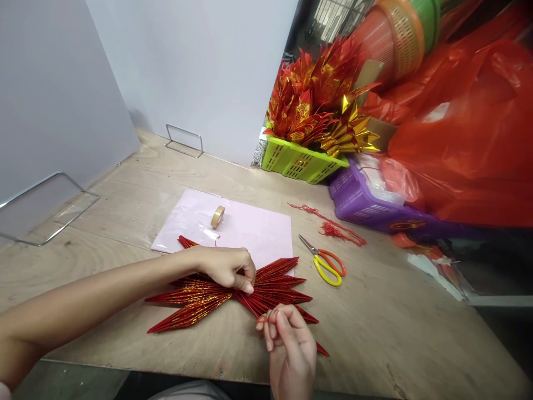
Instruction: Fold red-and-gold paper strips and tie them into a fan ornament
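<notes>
A red and gold pleated paper piece [195,303] with pointed ends fans out to both sides on the wooden table. At its narrow middle my left hand [233,269] is closed, thumb and fingers pinched on the folds. My right hand [291,339] is closed over the lower right part of the piece, with a bit of red string between thumb and fingertips. A pink sheet [262,228] in clear plastic lies behind the piece, with a roll of tape [217,216] standing on it.
Scissors [327,265] with orange and yellow handles and red strings [333,225] lie to the right. Behind them are a green basket [300,161] of foil ornaments, a purple basket [358,200] and red plastic bags [466,133]. Metal wire stands [45,241] are at left.
</notes>
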The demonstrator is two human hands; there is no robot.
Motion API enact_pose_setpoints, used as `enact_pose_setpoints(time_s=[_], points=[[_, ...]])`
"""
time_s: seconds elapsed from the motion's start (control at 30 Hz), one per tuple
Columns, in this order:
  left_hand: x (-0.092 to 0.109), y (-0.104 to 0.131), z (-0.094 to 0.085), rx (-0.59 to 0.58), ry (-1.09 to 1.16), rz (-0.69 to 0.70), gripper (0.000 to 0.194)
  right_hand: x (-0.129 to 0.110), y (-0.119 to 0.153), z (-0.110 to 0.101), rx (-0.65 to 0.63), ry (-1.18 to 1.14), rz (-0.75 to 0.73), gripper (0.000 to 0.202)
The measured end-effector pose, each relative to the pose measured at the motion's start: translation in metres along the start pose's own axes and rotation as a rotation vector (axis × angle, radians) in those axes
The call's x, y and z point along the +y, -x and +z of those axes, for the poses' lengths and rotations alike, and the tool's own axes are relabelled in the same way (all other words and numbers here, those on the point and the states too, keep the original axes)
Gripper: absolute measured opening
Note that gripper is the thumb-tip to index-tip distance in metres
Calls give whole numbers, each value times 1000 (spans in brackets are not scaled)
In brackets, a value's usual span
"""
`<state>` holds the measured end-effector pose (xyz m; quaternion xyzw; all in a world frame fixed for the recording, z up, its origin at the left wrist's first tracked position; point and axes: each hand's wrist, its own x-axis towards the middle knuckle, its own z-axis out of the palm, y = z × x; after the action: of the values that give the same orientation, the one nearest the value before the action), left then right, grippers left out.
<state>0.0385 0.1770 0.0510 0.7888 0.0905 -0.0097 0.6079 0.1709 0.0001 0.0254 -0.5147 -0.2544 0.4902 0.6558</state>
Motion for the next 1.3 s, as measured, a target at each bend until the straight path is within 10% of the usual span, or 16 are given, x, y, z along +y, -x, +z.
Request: enact_pose_setpoints(time_s=[0.3, 0.5, 0.73, 0.97, 1.3], points=[[-5, -4, 17, -4, -1, 19, 17, -23, -52, 13, -122, 183, 97, 34], [-6, -2, 29, 85, -35, -20, 22, -28, -83, 22, -270, 539, -97, 22], [-11, -1, 35, 231, 29, -58, 26, -32, -71, 6, 406, 1168, -599, 42], [-15, -1, 35, 261, 147, -74, 23, 28, -7, 0, 18, 568, 125, 40], [-16, -1, 25, 262, 387, -55, 33, 13, -14, 31, -58, 151, 353, 66]])
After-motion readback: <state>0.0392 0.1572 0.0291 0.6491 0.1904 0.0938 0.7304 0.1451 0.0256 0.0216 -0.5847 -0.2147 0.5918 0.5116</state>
